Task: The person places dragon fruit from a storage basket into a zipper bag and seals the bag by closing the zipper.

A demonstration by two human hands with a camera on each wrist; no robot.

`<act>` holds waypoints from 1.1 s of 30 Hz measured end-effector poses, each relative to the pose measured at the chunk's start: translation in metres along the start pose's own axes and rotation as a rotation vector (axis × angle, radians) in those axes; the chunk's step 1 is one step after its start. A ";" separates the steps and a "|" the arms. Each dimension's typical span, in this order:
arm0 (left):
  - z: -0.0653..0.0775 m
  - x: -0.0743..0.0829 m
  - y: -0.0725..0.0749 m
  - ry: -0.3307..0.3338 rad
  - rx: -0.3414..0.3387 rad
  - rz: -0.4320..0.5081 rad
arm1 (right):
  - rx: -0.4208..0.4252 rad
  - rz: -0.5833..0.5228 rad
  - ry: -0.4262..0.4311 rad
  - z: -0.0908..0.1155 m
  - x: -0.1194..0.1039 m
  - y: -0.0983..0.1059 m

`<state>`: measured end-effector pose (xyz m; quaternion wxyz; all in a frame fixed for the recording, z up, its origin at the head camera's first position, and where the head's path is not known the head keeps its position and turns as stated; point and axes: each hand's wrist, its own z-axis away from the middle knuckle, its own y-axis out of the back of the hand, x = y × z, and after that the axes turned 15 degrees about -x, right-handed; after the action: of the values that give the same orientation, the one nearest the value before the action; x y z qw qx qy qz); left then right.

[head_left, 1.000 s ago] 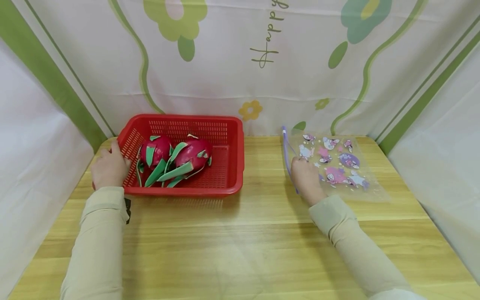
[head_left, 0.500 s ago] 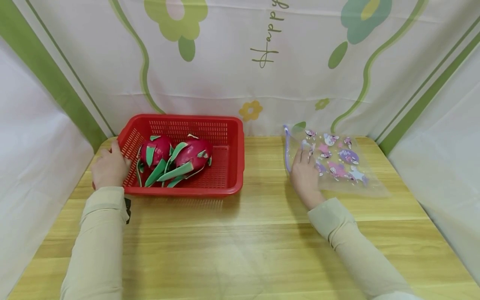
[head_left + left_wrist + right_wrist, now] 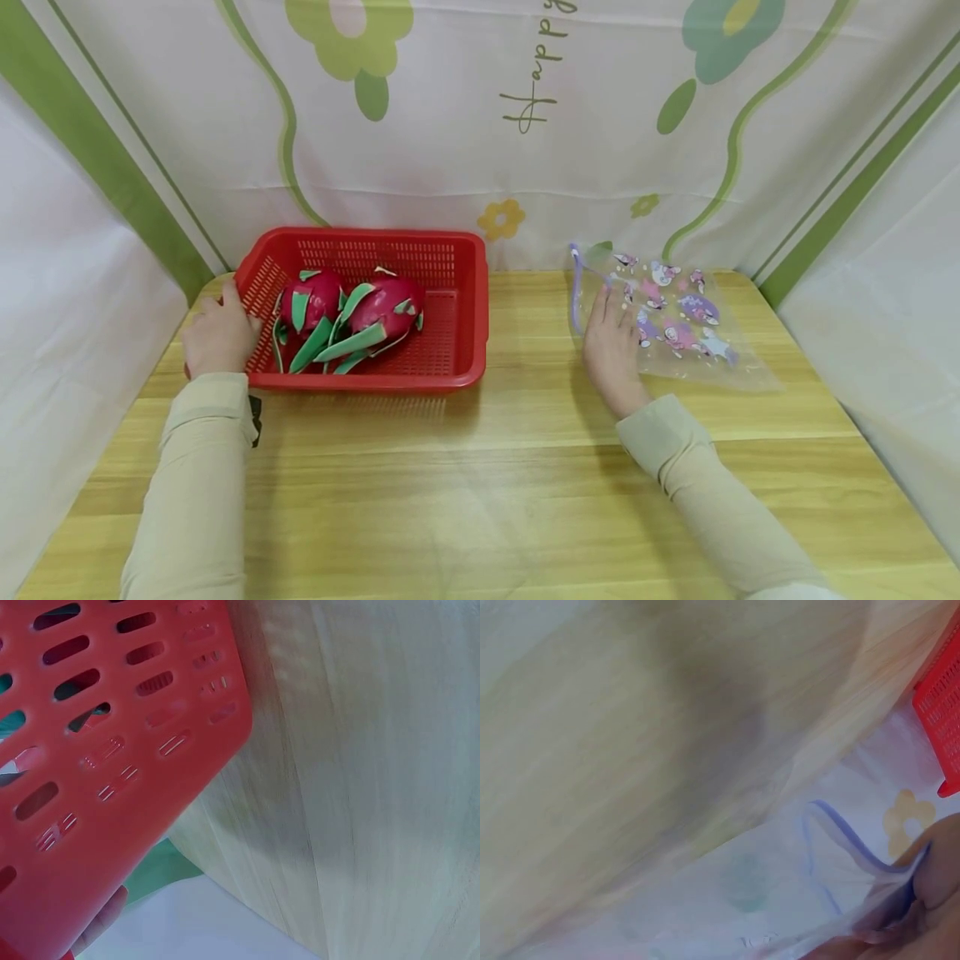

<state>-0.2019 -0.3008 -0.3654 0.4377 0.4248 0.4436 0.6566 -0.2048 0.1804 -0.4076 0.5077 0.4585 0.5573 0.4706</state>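
Basket (image 3: 367, 383), red and slotted, sits on the bench (image 3: 480, 500) left of the middle of the frame, its back near the curtain (image 3: 442, 142). At its left end the left hand (image 3: 220, 337) grips the rim; in the left wrist view, part of the fingers (image 3: 105, 919) shows past the edge, lower left. That hold is probably meant to steady the basket. Two fruits (image 3: 386, 304) lie inside, just right of that hand, their leaves overlapping; I judge the walls keep them from rolling away. Right of centre, well apart from the basket, the right hand (image 3: 611, 354) pinches the bag (image 3: 678, 337) by its mouth. Its purple strip (image 3: 859, 851) runs between thumb and fingers in the right wrist view, looping in front of them, so the grip seems chosen to part the two sides. From the hand, the clear printed bag spreads toward the right of the frame, its strip's far end beyond the fingertips.
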 end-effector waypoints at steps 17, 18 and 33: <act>0.002 0.001 0.002 0.005 -0.012 0.009 | -0.031 -0.028 0.011 0.000 0.004 0.010; 0.002 0.001 0.002 0.005 -0.013 0.008 | -0.026 -0.035 0.010 0.000 0.004 0.010; 0.003 0.002 0.003 0.003 -0.015 0.005 | -0.084 -0.296 -0.024 -0.005 0.006 0.015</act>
<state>-0.2005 -0.2992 -0.3617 0.4387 0.4215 0.4384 0.6616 -0.2094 0.1883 -0.3938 0.5969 0.3553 0.5924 0.4082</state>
